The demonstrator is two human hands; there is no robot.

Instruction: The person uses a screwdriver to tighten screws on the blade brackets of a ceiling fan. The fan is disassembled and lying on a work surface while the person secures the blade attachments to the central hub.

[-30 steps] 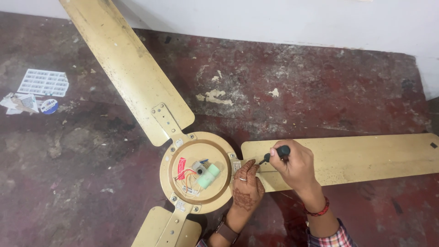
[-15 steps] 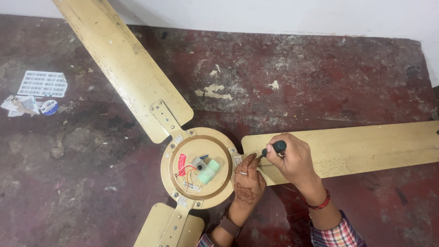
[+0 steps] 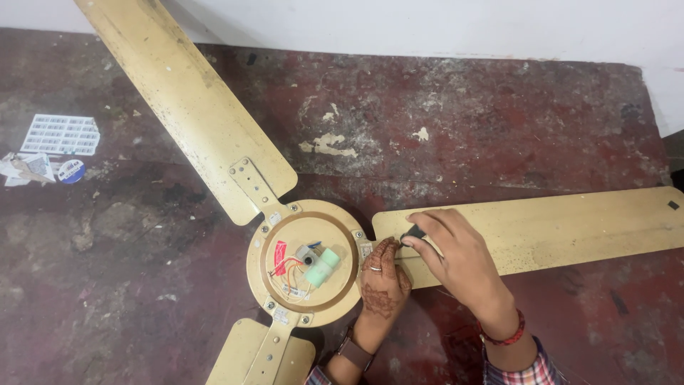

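A beige ceiling fan lies flat on the floor, its round motor hub (image 3: pixel 308 264) open, showing wires, a red label and a pale green capacitor (image 3: pixel 322 269). My left hand (image 3: pixel 382 279) rests on the hub's right edge where the right blade (image 3: pixel 570 224) joins it, fingers closed by the blade bracket. My right hand (image 3: pixel 459 253) grips the dark handle of a screwdriver (image 3: pixel 412 233), its tip hidden by the left fingers at that joint. Another blade (image 3: pixel 185 107) runs to the upper left and a third blade (image 3: pixel 260 356) leaves the bottom edge.
The floor (image 3: pixel 463 121) is worn dark red concrete with chipped pale patches. A white wall (image 3: pixel 427 25) runs along the top. At far left lie a white blister sheet (image 3: pixel 60 134) and crumpled paper scraps with a small blue-white round piece (image 3: pixel 70 171).
My right hand has closed lower over the screwdriver handle and shifted slightly against the blade joint. The view has drifted a little; the fan itself has not moved.
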